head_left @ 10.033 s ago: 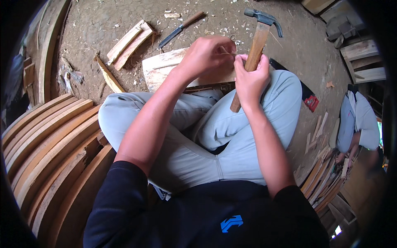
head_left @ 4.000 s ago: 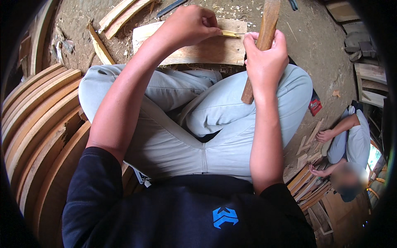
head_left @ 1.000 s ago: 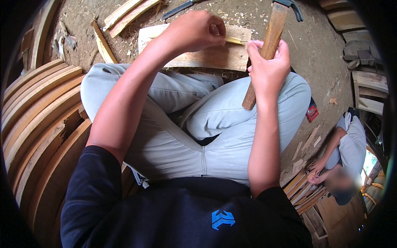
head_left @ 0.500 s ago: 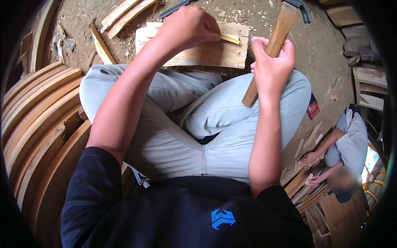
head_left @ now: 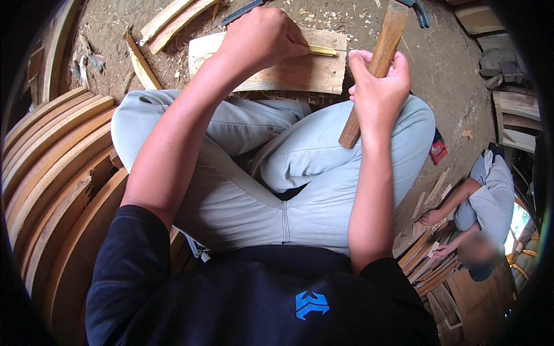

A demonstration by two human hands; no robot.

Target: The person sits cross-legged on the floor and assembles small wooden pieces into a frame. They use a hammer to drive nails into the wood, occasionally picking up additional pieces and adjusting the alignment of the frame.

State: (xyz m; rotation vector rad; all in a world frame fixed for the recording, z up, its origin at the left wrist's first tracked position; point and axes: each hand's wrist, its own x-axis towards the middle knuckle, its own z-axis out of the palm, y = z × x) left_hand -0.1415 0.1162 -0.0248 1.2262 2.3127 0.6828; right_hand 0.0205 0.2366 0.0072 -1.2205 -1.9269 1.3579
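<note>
Bent over a flat wooden board point(head_left: 277, 81) on the ground, my left hand point(head_left: 262, 37) is closed on a thin yellowish wood strip point(head_left: 323, 51), whose end sticks out to the right. My right hand point(head_left: 381, 92) is wrapped round the wooden handle of a hammer point(head_left: 389, 34); its dark metal head is partly cut off at the top edge. The right fingertips are close to the strip's end, where a thin nail-like line shows, too small to be sure of. The strip's other end is hidden by my left hand.
Curved wooden pieces point(head_left: 63, 167) are stacked at my left. Wood offcuts point(head_left: 179, 23) and shavings lie on the dirt ground. A dark tool point(head_left: 242, 11) lies behind the board. At lower right sits another person point(head_left: 490, 196) handling wood strips. A red item point(head_left: 437, 151) lies beside my knee.
The strip has shifted very slightly up and to the right in my left hand. The hammer has moved up a little, and both hands keep their grip.
</note>
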